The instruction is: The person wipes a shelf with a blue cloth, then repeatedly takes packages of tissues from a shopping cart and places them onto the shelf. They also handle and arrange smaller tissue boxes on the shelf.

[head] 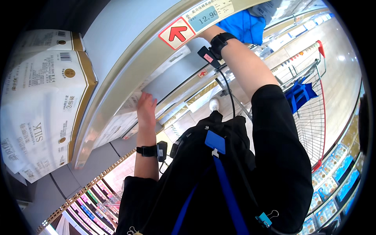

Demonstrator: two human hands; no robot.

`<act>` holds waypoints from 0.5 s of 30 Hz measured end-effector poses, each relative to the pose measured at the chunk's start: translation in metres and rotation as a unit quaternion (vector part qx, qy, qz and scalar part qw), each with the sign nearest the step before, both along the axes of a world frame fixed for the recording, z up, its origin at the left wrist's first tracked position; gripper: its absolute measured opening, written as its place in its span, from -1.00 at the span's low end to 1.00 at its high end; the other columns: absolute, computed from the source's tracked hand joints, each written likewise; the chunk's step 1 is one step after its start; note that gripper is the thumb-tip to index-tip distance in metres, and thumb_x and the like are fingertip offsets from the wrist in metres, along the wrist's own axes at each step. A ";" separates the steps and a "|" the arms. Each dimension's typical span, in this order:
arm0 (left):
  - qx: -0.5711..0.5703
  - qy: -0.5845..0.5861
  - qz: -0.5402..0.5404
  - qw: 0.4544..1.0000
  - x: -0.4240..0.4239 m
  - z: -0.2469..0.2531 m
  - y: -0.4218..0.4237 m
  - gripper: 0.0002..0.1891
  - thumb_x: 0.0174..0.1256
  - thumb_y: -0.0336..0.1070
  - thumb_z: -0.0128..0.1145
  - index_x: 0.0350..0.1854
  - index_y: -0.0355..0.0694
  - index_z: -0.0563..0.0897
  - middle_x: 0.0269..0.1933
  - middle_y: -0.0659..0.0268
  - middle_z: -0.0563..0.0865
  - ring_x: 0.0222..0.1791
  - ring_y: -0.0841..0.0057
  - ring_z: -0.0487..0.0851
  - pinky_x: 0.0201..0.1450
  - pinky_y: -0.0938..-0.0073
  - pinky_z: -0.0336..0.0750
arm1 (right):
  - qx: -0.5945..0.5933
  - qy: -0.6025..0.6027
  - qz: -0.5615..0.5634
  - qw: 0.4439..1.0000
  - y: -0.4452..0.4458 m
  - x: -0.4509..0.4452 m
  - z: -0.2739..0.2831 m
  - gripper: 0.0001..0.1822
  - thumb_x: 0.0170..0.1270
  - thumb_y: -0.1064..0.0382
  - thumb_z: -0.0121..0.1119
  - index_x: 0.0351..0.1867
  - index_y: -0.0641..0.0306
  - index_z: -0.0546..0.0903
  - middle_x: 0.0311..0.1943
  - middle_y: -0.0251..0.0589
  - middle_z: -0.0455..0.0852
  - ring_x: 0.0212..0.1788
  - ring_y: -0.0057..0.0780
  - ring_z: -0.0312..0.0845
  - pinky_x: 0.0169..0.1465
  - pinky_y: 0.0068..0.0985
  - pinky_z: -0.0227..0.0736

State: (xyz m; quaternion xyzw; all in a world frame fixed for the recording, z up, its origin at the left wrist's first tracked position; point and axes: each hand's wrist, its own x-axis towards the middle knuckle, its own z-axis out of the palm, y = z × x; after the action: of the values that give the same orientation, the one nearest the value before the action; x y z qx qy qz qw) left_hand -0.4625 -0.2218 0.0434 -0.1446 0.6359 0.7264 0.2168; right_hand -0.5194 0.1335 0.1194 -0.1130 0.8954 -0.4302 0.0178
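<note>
My left hand (147,108) is at the lower shelf, its fingertips against the end of a white tissue pack (131,102). Its fingers are slightly apart, and I see no grip on the pack. My right hand (209,33) reaches in beneath the price rail (123,79) of the shelf above. That rail hides its fingers, so what it holds cannot be seen. A white pack (179,55) lies on the lower shelf (179,73) between my hands. Larger wrapped tissue packs (44,111) with gold edging stand on the upper shelf at the left.
A wire shopping cart (311,132) with a blue bag (301,94) stands at the right. Blue fabric (246,28) hangs beyond my right wrist. A black cable (230,94) runs from the right wrist device (209,57). Stocked shelves (332,188) line the aisle's far side.
</note>
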 end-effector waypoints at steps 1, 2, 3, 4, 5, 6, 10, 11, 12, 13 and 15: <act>-0.025 -0.004 -0.012 1.000 0.006 0.005 0.000 -0.65 0.49 -0.36 0.04 0.25 -0.33 0.50 0.17 0.15 0.61 0.28 0.40 0.54 0.35 0.26 0.42 | -0.003 -0.006 0.009 1.000 0.001 0.000 0.000 -0.17 -0.05 -0.20 0.58 0.25 0.17 0.63 0.15 -0.01 0.71 0.13 -0.18 0.65 0.24 -0.42 0.49; -0.028 -0.020 -0.044 0.998 0.011 0.011 -0.001 -0.63 0.50 -0.34 0.04 0.28 -0.35 0.50 0.20 0.14 0.62 0.30 0.39 0.55 0.32 0.29 0.43 | -0.005 -0.012 0.018 1.000 0.002 -0.001 -0.001 -0.17 -0.05 -0.19 0.58 0.25 0.18 0.63 0.14 0.00 0.71 0.12 -0.17 0.65 0.23 -0.43 0.50; -0.030 -0.036 -0.078 0.996 0.015 0.018 -0.001 -0.60 0.51 -0.32 0.03 0.31 -0.37 0.50 0.23 0.13 0.62 0.31 0.38 0.55 0.30 0.32 0.45 | -0.007 -0.018 0.025 0.999 0.005 -0.001 0.000 -0.17 -0.05 -0.19 0.57 0.25 0.18 0.64 0.14 0.00 0.71 0.12 -0.16 0.66 0.22 -0.43 0.51; -0.033 -0.053 -0.113 0.992 0.018 0.024 -0.002 -0.58 0.53 -0.31 0.02 0.34 -0.39 0.50 0.27 0.11 0.63 0.33 0.37 0.56 0.28 0.35 0.47 | 0.002 -0.004 0.020 1.000 0.005 0.000 -0.003 -0.17 -0.05 -0.19 0.57 0.25 0.19 0.63 0.14 0.01 0.71 0.11 -0.15 0.66 0.22 -0.43 0.51; -0.064 -0.035 -0.138 0.988 0.020 0.030 -0.004 -0.61 0.53 -0.29 0.02 0.29 -0.38 0.54 0.23 0.13 0.66 0.29 0.38 0.60 0.26 0.36 0.48 | -0.004 -0.002 0.020 1.000 0.006 0.003 -0.003 -0.17 -0.05 -0.18 0.56 0.24 0.22 0.63 0.14 0.02 0.71 0.11 -0.14 0.66 0.22 -0.43 0.51; -0.096 -0.018 -0.165 0.981 0.022 0.035 -0.006 -0.64 0.53 -0.28 0.02 0.23 -0.38 0.59 0.19 0.15 0.69 0.25 0.39 0.63 0.25 0.38 0.48 | -0.010 -0.001 0.019 1.000 0.007 0.006 -0.005 -0.17 -0.04 -0.17 0.56 0.24 0.25 0.63 0.14 0.03 0.71 0.11 -0.13 0.66 0.22 -0.43 0.51; -0.177 0.035 -0.189 0.965 0.025 0.039 -0.026 -0.69 0.54 -0.26 0.01 0.08 -0.35 0.70 0.02 0.18 0.79 0.09 0.41 0.73 0.20 0.43 0.50 | -0.072 -0.042 0.028 0.996 0.007 0.022 -0.004 -0.16 -0.06 -0.13 0.55 0.20 0.42 0.61 0.11 0.11 0.71 0.12 -0.10 0.65 0.21 -0.43 0.49; -0.194 0.037 -0.202 0.959 0.023 0.036 -0.030 -0.69 0.53 -0.27 0.01 0.07 -0.34 0.70 0.01 0.19 0.79 0.06 0.42 0.74 0.19 0.44 0.50 | -0.082 -0.052 0.021 0.995 0.008 0.025 -0.006 -0.15 -0.06 -0.12 0.55 0.19 0.46 0.60 0.10 0.13 0.70 0.12 -0.10 0.65 0.21 -0.43 0.49; -0.209 0.039 -0.214 0.953 0.022 0.032 -0.034 -0.70 0.53 -0.28 0.00 0.06 -0.33 0.71 -0.01 0.20 0.80 0.04 0.44 0.74 0.17 0.44 0.50 | -0.059 -0.032 -0.005 0.998 0.007 0.029 -0.007 -0.30 -0.04 -0.03 0.59 0.13 0.28 0.68 -0.07 -0.15 0.80 -0.09 -0.35 0.68 0.05 -0.49 0.55; -0.225 0.040 -0.227 0.947 0.020 0.027 -0.038 -0.70 0.52 -0.28 0.00 0.05 -0.32 0.71 -0.02 0.21 0.80 0.01 0.45 0.75 0.16 0.45 0.51 | -0.071 -0.023 0.000 0.997 0.011 0.033 -0.006 -0.30 -0.05 -0.03 0.59 0.13 0.29 0.68 -0.05 -0.13 0.79 -0.06 -0.33 0.67 0.07 -0.49 0.54; -0.263 0.065 -0.260 0.927 0.016 0.019 -0.043 -0.71 0.50 -0.31 -0.01 0.01 -0.34 0.72 -0.05 0.20 0.81 -0.02 0.46 0.75 0.13 0.47 0.52 | -0.095 -0.007 0.013 0.995 0.015 0.046 0.003 -0.28 -0.05 -0.04 0.59 0.14 0.30 0.67 -0.01 -0.09 0.77 -0.01 -0.30 0.65 0.11 -0.48 0.52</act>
State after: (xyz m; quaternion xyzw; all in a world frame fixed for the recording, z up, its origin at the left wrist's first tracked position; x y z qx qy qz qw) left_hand -0.4467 -0.2652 0.0625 0.0219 0.8319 0.4593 0.3108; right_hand -0.4733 0.1487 0.1219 -0.1225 0.8488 -0.5140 0.0186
